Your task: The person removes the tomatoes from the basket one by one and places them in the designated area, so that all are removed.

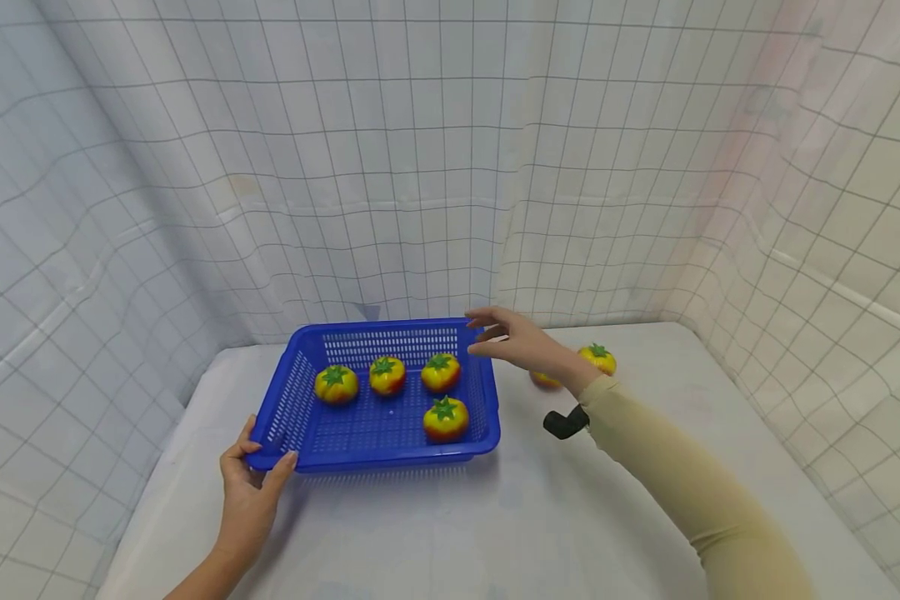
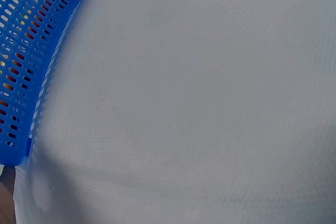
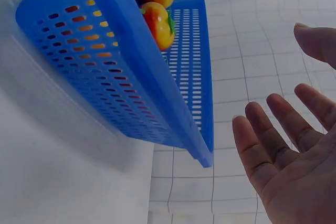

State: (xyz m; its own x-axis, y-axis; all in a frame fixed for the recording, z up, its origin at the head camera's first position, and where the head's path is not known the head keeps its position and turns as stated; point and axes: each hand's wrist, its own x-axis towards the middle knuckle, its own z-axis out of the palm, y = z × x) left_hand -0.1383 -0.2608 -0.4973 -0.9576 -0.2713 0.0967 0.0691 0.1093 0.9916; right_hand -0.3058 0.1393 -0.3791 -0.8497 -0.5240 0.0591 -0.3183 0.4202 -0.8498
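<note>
A blue plastic basket (image 1: 386, 461) with slotted walls stands on the table. My left hand (image 1: 249, 500) grips its near left corner, thumb on the front rim and fingers at the left side. Several yellow-and-red, tomato-like fruits with green leafy tops lie inside, one fruit (image 1: 446, 419) near the right front corner. My right hand (image 1: 521, 340) hovers by the basket's far right corner. In the right wrist view the right palm (image 3: 299, 177) shows nothing in it, its fingers extended apart from the basket. Only a sliver of the left hand appears in the left wrist view.
Right of the basket, one fruit (image 1: 598, 358) lies on the white table (image 1: 645, 500), and another fruit (image 1: 546, 382) is partly hidden by my right arm. A black object (image 1: 566, 422) shows beside the right wrist. White grid-patterned curtains (image 1: 435, 167) enclose the table's back and sides.
</note>
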